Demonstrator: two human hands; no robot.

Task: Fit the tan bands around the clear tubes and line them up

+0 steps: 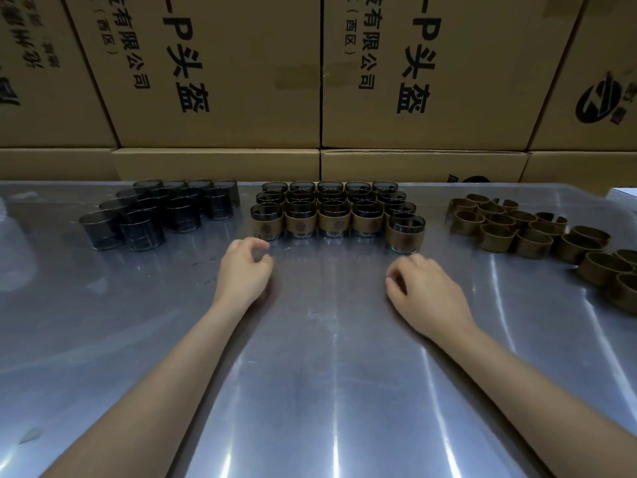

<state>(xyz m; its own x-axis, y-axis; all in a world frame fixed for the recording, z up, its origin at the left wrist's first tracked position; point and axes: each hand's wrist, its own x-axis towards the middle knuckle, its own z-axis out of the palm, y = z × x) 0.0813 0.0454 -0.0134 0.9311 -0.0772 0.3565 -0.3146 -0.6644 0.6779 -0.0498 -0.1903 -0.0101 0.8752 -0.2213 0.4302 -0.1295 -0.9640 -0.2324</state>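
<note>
Bare smoky clear tubes (144, 220) stand grouped at the back left of the metal table (310, 374). In the middle, tubes wearing tan bands (332, 215) stand in neat rows; one banded tube (405, 232) sits slightly forward at the right end. Loose tan bands (527, 232) lie scattered at the right. My left hand (243, 270) rests on the table just in front of the leftmost banded tube, fingers loosely curled, holding nothing. My right hand (427, 291) rests below the forward tube, fingers loosely curled, also holding nothing.
Large printed cardboard boxes (320, 81) form a wall along the table's far edge. A white object (624, 193) peeks in at the far right edge.
</note>
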